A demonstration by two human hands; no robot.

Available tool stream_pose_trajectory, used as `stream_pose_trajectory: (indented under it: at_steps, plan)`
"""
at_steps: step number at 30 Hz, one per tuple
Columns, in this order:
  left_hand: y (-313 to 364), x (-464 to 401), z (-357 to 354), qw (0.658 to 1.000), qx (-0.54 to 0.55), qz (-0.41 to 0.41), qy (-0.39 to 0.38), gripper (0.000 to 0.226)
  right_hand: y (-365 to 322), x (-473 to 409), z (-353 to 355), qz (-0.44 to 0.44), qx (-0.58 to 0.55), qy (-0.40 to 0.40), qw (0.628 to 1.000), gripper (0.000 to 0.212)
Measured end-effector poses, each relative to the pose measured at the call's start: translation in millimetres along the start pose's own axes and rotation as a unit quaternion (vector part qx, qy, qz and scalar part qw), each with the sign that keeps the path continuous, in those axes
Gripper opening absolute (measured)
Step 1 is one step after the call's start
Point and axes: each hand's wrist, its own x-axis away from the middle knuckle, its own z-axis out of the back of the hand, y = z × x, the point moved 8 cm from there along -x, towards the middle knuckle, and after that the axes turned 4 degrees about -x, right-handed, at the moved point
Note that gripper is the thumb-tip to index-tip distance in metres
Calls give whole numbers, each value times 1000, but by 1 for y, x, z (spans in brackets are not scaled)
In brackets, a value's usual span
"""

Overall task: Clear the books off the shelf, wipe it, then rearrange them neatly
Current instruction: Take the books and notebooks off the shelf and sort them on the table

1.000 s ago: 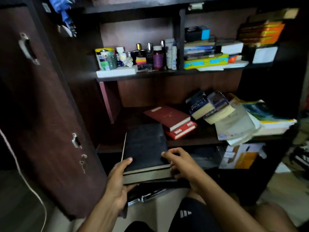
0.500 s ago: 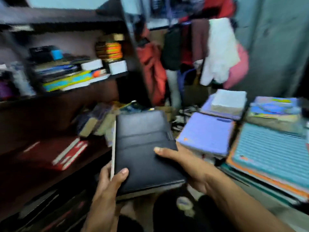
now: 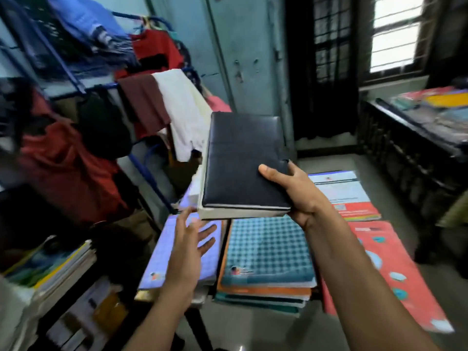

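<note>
A thick black-covered book (image 3: pixel 241 160) hangs in the air over stacks of books on the floor. My right hand (image 3: pixel 296 188) grips its near right corner, thumb on the cover and fingers underneath. My left hand (image 3: pixel 190 239) is below the book's left corner with its fingers spread, and holds nothing. Under them lie a lilac checked book stack (image 3: pixel 177 257) and a teal checked book stack (image 3: pixel 266 252). The shelf edge with more books (image 3: pixel 50 267) shows at the lower left.
Red-and-white books (image 3: pixel 379 252) lie on the floor to the right. A clothes rack (image 3: pixel 141 158) with hanging garments stands to the left. A dark table (image 3: pixel 415 138) with books is at the right, a pale metal cupboard (image 3: pixel 243 59) behind.
I have turned right, away from the shelf, carrying the black book over the floor stacks. My left hand has let go of the book and dropped below it.
</note>
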Motion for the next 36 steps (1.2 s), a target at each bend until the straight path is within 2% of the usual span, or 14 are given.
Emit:
stream_pose_trajectory:
  at_steps: [1, 2, 3, 5, 6, 7, 13, 17, 20, 26, 31, 32, 35, 36]
  plan:
    - [-6, -6, -14, 995, -99, -23, -15, 35, -9, -4, 17, 14, 4, 20, 1000, 63]
    - [-12, -8, -33, 971, -225, -54, -67, 43, -18, -8, 36, 30, 11, 40, 999, 63]
    - [-20, -10, -57, 916, -369, -96, -128, 49, -31, -14, 57, 48, 26, 58, 997, 63]
    - [-35, -6, -91, 739, -626, -165, -187, 56, -52, -26, 95, 75, 62, 88, 991, 62]
    - [-34, -4, -102, 672, -693, -185, -186, 58, -60, -33, 113, 80, 86, 101, 988, 61]
    - [-33, -4, -110, 642, -721, -184, -184, 59, -64, -40, 131, 77, 106, 116, 985, 60]
    - [-36, -13, -126, 604, -746, -142, -241, 57, -59, -69, 240, 4, 170, 205, 964, 50]
    - [-37, -14, -129, 602, -750, -123, -245, 56, -27, -73, 287, -92, 175, 252, 947, 49]
    - [-36, -13, -128, 602, -750, -121, -245, 55, -27, -85, 295, -106, 196, 250, 942, 45]
    - [-34, -8, -128, 619, -740, -129, -229, 58, -43, -115, 291, -172, 333, 212, 903, 62]
    - [-32, -7, -127, 625, -736, -131, -225, 59, -38, -168, 349, -150, 465, 234, 841, 112]
    - [-33, -7, -127, 623, -738, -130, -225, 59, -42, -161, 335, -139, 486, 236, 830, 105]
    - [-34, -7, -127, 618, -742, -128, -225, 60, -52, -131, 279, -88, 589, 211, 775, 56]
    - [-34, -6, -127, 618, -743, -126, -225, 61, -52, -128, 272, -83, 605, 205, 765, 52]
